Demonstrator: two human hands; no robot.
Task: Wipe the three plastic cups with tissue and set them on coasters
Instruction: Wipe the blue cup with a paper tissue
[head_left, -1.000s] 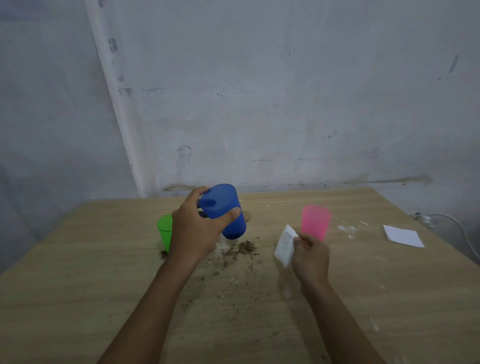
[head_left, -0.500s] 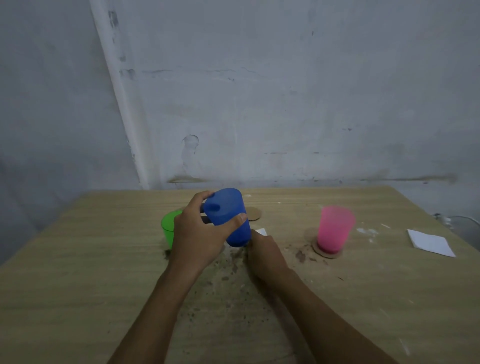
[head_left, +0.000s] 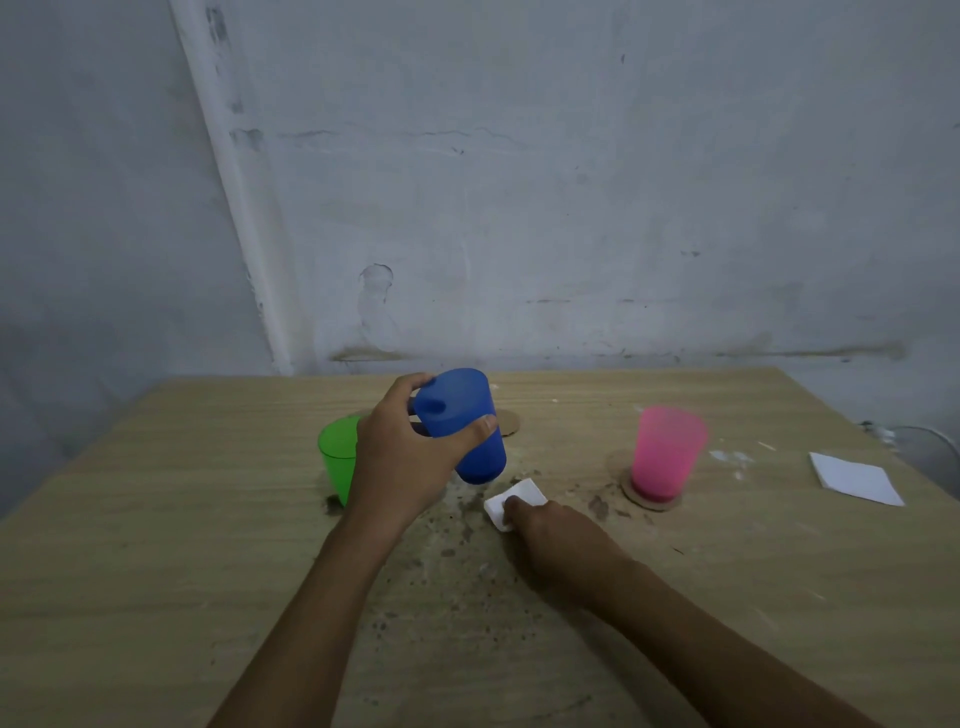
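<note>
Left hand (head_left: 402, 462) wrapped around inverted, tilted blue cup (head_left: 461, 423); right hand (head_left: 558, 535) pinching tissue (head_left: 511, 501) against table (head_left: 156, 545).

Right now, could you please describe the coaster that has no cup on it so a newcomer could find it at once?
Start at the wooden table and find the blue cup held in the left hand. Just behind that cup, toward the wall, a round cardboard coaster peeks out. Unlike the coaster under the pink cup, it is bare.
</note>
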